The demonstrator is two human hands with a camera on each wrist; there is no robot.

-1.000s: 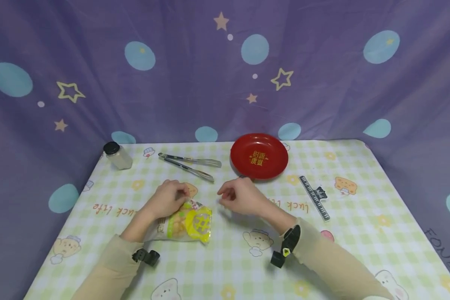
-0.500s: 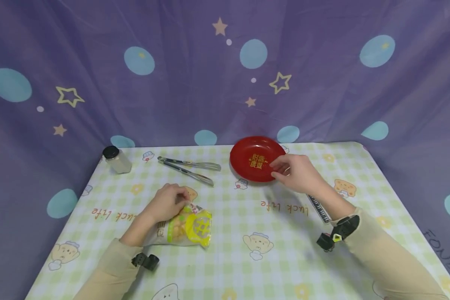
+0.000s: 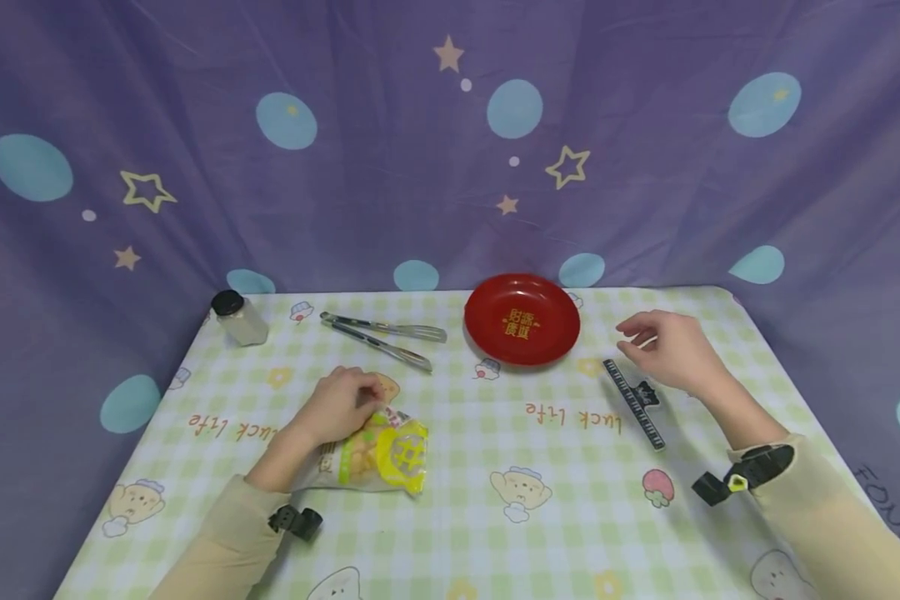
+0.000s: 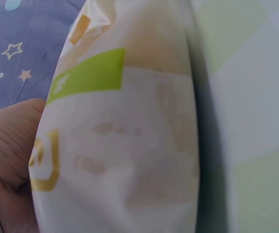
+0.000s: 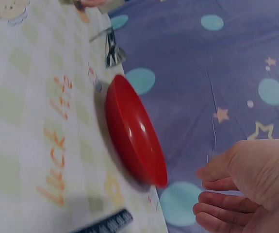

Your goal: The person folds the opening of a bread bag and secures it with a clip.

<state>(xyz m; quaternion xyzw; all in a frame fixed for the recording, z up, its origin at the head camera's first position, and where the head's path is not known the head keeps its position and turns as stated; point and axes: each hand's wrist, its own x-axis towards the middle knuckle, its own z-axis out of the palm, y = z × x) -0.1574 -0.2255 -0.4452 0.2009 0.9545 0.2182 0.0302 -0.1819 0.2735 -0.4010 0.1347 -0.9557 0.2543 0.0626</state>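
A yellow and clear food bag [image 3: 378, 454] with pale round pieces inside stands on the cloth at the left. My left hand [image 3: 339, 406] pinches its upper edge; in the left wrist view the bag [image 4: 124, 131] fills most of the picture and covers the fingertips. Over the right side of the table my right hand [image 3: 671, 348] hovers with loosely bent fingers and holds nothing. Just below and left of it lies a black clip [image 3: 636, 406] with a piano-key pattern. The right wrist view shows that hand [image 5: 246, 189] beside the red plate [image 5: 134, 133], apart from it.
Metal tongs [image 3: 382, 337] lie spread at the back left. A jar with a black lid [image 3: 240, 318] stands at the back left corner. The red plate with gold characters sits at the back middle, near the purple curtain [image 3: 390, 167]. A checked cloth [image 3: 450, 533] covers the table.
My right hand has moved right, from near the bag, past the red plate, to above the clip. My left hand stays at the bag.
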